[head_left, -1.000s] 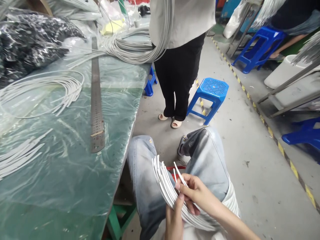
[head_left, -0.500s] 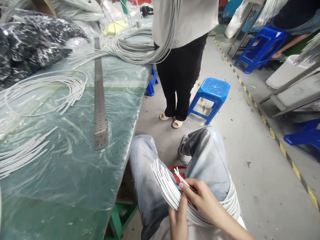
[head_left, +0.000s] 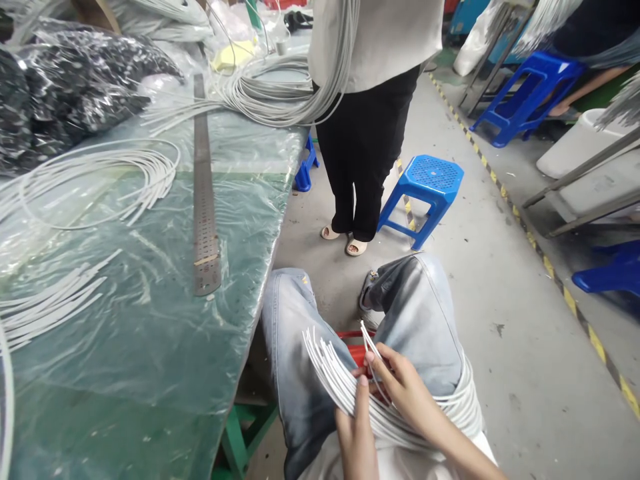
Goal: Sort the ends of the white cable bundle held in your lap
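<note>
A bundle of white cables [head_left: 333, 375] lies across my lap, its cut ends fanned out toward my left knee. My left hand [head_left: 357, 427] is closed around the bundle, thumb on top. Just to the right, my right hand [head_left: 400, 383] pinches a few cable ends [head_left: 367, 340] that stand apart from the rest. The looped remainder of the bundle [head_left: 463, 400] hangs over my right thigh. Some of the fingers under the cables are hidden.
On the plastic-covered green table [head_left: 150, 373] at left lie a steel ruler [head_left: 204, 200], coiled cables [head_left: 155, 173] and loose cable ends [head_left: 60, 297]. A person [head_left: 370, 133] with cables on one arm stands ahead, beside a blue stool [head_left: 425, 187].
My right hand has shifted slightly right, drawing the pinched cable ends away from the bundle and more upright. My left hand stays on the bundle. The view has shifted slightly.
</note>
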Demonstrator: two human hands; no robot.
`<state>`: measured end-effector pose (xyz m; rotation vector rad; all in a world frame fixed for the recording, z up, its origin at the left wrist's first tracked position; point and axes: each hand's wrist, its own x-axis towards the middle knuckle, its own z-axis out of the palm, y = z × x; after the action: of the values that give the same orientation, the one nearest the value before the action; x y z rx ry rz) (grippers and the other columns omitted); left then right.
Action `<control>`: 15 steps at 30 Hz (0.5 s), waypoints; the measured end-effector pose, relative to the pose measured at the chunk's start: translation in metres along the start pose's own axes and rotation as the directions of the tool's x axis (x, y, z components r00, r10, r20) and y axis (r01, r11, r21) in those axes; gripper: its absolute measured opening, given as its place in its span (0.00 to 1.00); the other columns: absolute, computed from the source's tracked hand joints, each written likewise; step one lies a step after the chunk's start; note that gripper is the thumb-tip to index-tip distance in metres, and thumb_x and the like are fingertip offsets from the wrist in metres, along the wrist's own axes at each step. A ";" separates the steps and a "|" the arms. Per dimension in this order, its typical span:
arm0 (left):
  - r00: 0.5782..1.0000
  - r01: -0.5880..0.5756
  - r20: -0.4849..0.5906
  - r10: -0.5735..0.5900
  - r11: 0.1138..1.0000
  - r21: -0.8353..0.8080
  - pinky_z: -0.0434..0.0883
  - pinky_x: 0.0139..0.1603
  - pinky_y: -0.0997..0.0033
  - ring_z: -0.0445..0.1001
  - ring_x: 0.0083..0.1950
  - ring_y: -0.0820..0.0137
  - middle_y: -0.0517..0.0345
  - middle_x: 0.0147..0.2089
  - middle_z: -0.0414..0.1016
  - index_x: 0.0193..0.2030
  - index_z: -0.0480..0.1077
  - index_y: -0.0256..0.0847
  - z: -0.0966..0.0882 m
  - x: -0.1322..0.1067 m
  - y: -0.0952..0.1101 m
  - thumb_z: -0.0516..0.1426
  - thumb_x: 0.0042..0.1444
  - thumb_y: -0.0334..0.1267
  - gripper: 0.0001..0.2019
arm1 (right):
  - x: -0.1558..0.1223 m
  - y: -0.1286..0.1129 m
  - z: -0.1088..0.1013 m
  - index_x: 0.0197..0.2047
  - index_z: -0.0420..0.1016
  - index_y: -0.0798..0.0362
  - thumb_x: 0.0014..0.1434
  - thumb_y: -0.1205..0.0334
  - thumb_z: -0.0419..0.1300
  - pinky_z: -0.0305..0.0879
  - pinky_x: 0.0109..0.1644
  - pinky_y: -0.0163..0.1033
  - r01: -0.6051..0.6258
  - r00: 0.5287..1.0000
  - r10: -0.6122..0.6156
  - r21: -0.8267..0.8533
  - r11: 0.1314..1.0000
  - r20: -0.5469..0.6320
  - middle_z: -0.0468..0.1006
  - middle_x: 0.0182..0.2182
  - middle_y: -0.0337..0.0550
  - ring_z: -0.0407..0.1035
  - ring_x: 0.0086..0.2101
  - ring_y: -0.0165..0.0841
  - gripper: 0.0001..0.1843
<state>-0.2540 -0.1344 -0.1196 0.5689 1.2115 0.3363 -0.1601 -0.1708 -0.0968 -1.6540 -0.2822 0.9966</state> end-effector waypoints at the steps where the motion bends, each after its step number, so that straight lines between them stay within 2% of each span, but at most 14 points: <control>1: 1.000 -0.023 -0.016 0.023 1.000 0.013 0.75 0.44 0.69 0.73 0.55 0.54 0.50 0.49 0.79 0.56 0.68 0.40 -0.001 0.002 -0.001 0.68 0.47 0.49 0.32 | 0.002 0.005 0.002 0.31 0.63 0.52 0.58 0.31 0.51 0.62 0.28 0.33 -0.020 0.999 0.019 -0.004 1.000 -0.027 0.66 0.26 0.40 0.64 0.28 0.33 0.29; 5: 0.987 -0.141 -0.075 0.145 0.989 0.053 0.77 0.45 0.72 0.73 0.56 0.56 0.48 0.55 0.76 0.56 0.68 0.38 -0.001 0.009 -0.002 0.69 0.44 0.49 0.34 | 0.012 0.016 0.006 0.30 0.61 0.51 0.55 0.28 0.51 0.61 0.24 0.33 -0.032 0.995 0.035 0.035 0.999 -0.092 0.66 0.24 0.38 0.63 0.24 0.32 0.31; 7: 0.984 -0.166 -0.045 0.170 0.983 0.076 0.78 0.45 0.69 0.75 0.54 0.55 0.47 0.52 0.77 0.55 0.69 0.37 0.000 0.009 0.000 0.68 0.45 0.51 0.33 | 0.018 0.016 0.006 0.31 0.60 0.51 0.53 0.26 0.51 0.55 0.20 0.32 -0.058 0.995 0.067 0.119 0.991 -0.069 0.63 0.22 0.35 0.58 0.20 0.29 0.32; 9: 0.985 -0.170 0.003 0.170 0.980 0.101 0.80 0.40 0.65 0.78 0.47 0.54 0.48 0.45 0.79 0.50 0.71 0.36 0.002 0.007 0.003 0.68 0.45 0.53 0.30 | 0.023 0.014 0.004 0.32 0.60 0.51 0.52 0.25 0.51 0.50 0.18 0.31 -0.058 0.995 0.072 0.171 0.984 -0.074 0.57 0.20 0.31 0.52 0.17 0.26 0.33; 12: 0.983 -0.185 0.015 0.185 0.974 0.131 0.80 0.34 0.63 0.80 0.39 0.54 0.52 0.35 0.80 0.45 0.72 0.39 0.004 0.003 0.005 0.67 0.45 0.53 0.25 | 0.022 0.007 0.003 0.30 0.61 0.52 0.54 0.27 0.52 0.51 0.22 0.31 0.016 0.993 0.004 0.167 0.986 -0.121 0.54 0.20 0.31 0.50 0.20 0.26 0.33; 15: 0.974 -0.210 -0.052 0.220 0.965 0.156 0.80 0.38 0.67 0.79 0.44 0.55 0.53 0.36 0.81 0.43 0.73 0.41 0.002 0.003 0.003 0.67 0.44 0.50 0.22 | 0.013 0.001 0.006 0.32 0.64 0.55 0.60 0.35 0.53 0.55 0.30 0.33 0.048 0.998 -0.044 0.124 0.991 -0.033 0.61 0.23 0.35 0.55 0.26 0.28 0.27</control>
<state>-0.2505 -0.1307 -0.1197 0.8284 1.2506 0.4543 -0.1565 -0.1586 -0.1038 -1.5415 -0.2319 0.9349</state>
